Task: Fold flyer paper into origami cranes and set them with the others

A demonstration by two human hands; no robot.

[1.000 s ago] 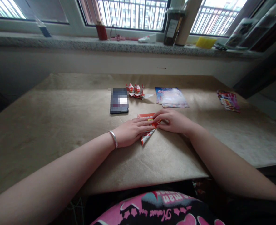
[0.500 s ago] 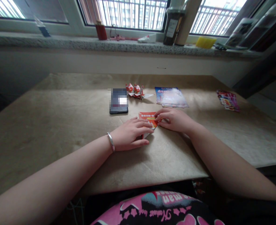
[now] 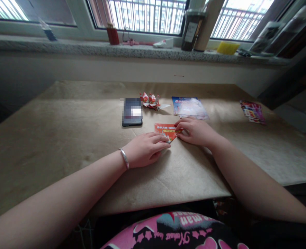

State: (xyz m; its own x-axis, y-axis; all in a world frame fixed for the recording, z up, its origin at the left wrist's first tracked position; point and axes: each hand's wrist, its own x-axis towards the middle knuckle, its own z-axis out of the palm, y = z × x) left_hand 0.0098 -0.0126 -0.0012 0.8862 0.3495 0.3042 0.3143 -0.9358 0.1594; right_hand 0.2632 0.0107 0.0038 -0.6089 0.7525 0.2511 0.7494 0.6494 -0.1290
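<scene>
Pressing a part-folded leaflet on the table, between front and back edges
Right hand pinches its right corner, left hand lies loose on its near side — seemingly less finished than the folded shapes toward the back edge.

On my feed, daylight through the windows burns nearly white while the room stays dim. I see soft shadows on the tabletop under both forearms, wide-angle stretching toward the edges, and coarse pixelation over the phone.
</scene>
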